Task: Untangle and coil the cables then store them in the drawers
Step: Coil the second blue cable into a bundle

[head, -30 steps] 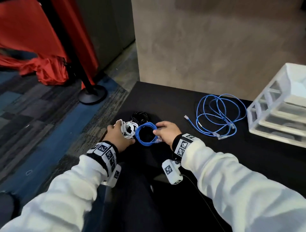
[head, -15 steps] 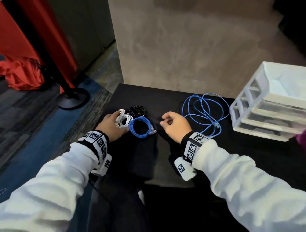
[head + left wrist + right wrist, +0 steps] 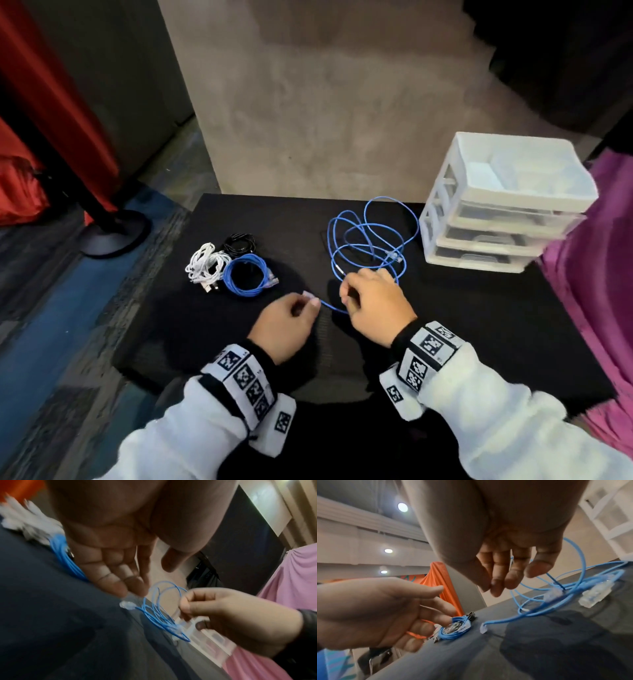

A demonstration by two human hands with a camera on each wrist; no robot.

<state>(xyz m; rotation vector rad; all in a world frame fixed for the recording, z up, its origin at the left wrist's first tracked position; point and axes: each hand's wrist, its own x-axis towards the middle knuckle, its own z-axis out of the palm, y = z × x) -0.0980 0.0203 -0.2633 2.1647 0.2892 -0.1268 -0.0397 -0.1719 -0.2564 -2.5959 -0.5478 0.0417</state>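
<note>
white coil [image 3: 205, 266]: at about 10 o'clock from our hands, bundled on the black table [image 3: 479, 318]; we count it as coiled.
black coil [image 3: 239, 244]: just beyond the white one, toward 11 o'clock, small and wound tight; done too, in our judgement.
blue coil [image 3: 245, 278]: touching the white bundle on its right side, a neat ring with its plug lying at its right edge; coiled, not yet stored.
left hand [image 3: 286, 327]: free of the coils, fingers loosely extended over the clear end plug [image 3: 127, 605] of the loose cable; in the wrist views we see no grip on it, so we judge it reaching, not holding.
right hand [image 3: 375, 306]: close beside the left, fingers curled; whether they pinch the strand we cannot tell.
loose blue cable [image 3: 371, 236]: sprawled in open overlapping loops at 12 to 1 o'clock from the hands, still to be coiled.
drawer unit [image 3: 507, 202]: at 2 o'clock, all drawers pushed in; nothing looks stored yet.
progress: three of four cables coiled by our count; the last coil and all the storing remain.
</note>
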